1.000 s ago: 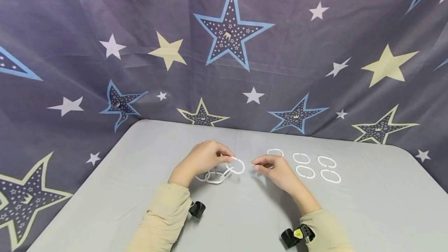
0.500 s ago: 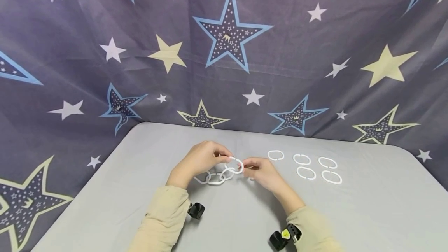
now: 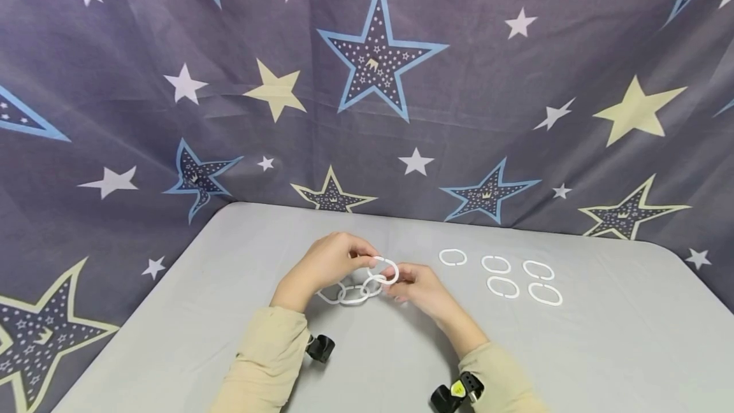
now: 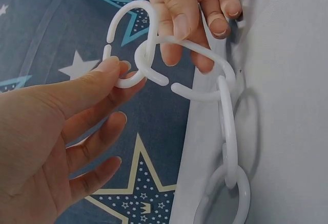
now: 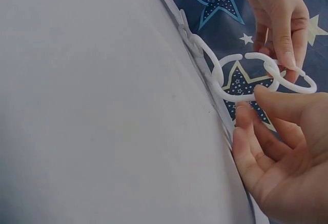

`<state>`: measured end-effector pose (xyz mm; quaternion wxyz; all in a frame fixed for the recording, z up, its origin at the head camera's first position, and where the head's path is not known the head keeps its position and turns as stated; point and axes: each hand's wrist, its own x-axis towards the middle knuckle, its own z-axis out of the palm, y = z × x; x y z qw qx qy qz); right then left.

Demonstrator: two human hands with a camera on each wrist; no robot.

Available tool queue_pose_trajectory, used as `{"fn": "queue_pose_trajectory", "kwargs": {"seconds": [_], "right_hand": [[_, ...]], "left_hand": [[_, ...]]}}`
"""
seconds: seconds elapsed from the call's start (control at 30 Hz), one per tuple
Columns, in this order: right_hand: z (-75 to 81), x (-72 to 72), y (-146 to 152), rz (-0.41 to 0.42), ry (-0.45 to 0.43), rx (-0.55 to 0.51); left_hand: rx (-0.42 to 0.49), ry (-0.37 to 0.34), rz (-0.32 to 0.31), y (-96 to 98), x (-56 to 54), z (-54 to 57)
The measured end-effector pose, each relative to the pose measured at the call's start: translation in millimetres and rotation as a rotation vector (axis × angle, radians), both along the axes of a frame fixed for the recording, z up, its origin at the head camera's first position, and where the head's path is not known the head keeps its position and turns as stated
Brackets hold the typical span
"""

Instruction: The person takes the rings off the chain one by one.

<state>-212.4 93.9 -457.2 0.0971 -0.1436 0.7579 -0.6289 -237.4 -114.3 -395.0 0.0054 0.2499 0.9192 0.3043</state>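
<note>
In the head view my left hand [image 3: 327, 266] is over the middle of the table, pinching the end link of a white plastic chain. This oval end link [image 4: 152, 29] has a small gap in its side. Hooked through it is a second link [image 4: 207, 55], its own gap showing. My right hand [image 3: 421, 289] pinches that second link between thumb and fingers. Further white links, such as a third link [image 4: 229, 131], hang below in the left wrist view. In the head view the chain's far end passes behind my left wrist.
Several loose white oval links, one of them a back link [image 3: 453, 250], lie on the grey-covered table [image 3: 602, 330] to the right. A dark star-patterned cloth [image 3: 367, 145] hangs behind the table. Black wrist cameras are strapped below both hands.
My right hand has moved left from beside the chain and now pinches the second link. The left hand keeps its grip on the end link, nearly still.
</note>
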Motion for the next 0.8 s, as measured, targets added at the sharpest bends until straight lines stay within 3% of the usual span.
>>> {"fn": "queue_pose_trajectory", "kwargs": {"seconds": [0.8], "right_hand": [[-3.5,-3.9,-0.6,-0.016,-0.002,0.043]], "left_hand": [[-0.011,0.002,0.010,0.8,-1.7,-0.8]]}}
